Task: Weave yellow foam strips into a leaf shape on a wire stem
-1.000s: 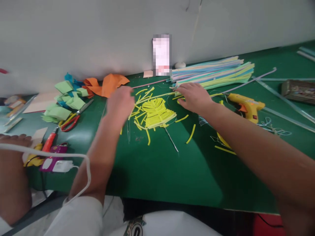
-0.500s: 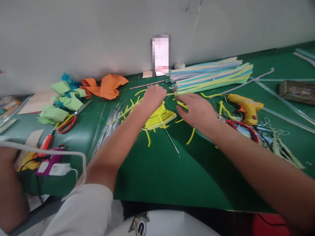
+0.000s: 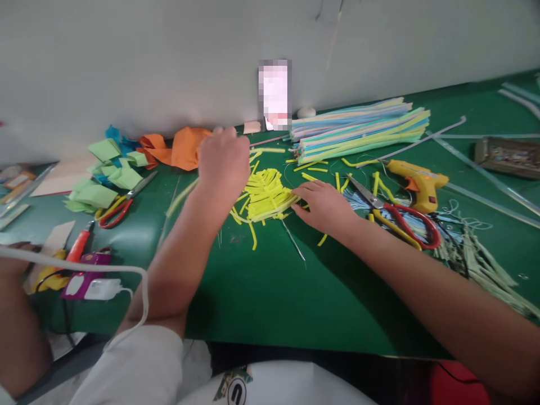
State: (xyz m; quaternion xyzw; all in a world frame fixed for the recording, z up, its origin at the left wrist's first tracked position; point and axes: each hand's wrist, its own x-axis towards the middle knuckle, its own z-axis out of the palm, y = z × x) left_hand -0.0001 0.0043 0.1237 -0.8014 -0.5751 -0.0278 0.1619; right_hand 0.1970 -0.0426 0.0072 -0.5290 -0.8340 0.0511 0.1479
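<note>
A bright yellow piece built of pipe cleaners (image 3: 270, 197) lies on the green table, short ends sticking out around it. My right hand (image 3: 324, 207) is at its right edge, thumb and fingertips closed on that edge. Up and to the left of the piece, my left hand (image 3: 224, 157) is closed and raised, in front of the orange paper (image 3: 185, 149). A long pale yellow pipe cleaner (image 3: 181, 198) runs from beneath this hand toward the lower left; its grip point is hidden. A thin metal needle-like tool (image 3: 294, 241) lies below the yellow piece.
Behind my right hand lies a bundle of coloured pipe cleaners (image 3: 363, 129). Scissors (image 3: 392, 211) and a yellow glue gun (image 3: 422, 183) are to the right. Green paper pieces (image 3: 99, 180), other scissors (image 3: 120, 208) and a white cable (image 3: 105, 264) are leftward, near another person's arm (image 3: 17, 320).
My left hand has moved left, away from the yellow piece, with the long pipe cleaner. My right hand has come down to the piece's right edge, uncovering the scissors more.
</note>
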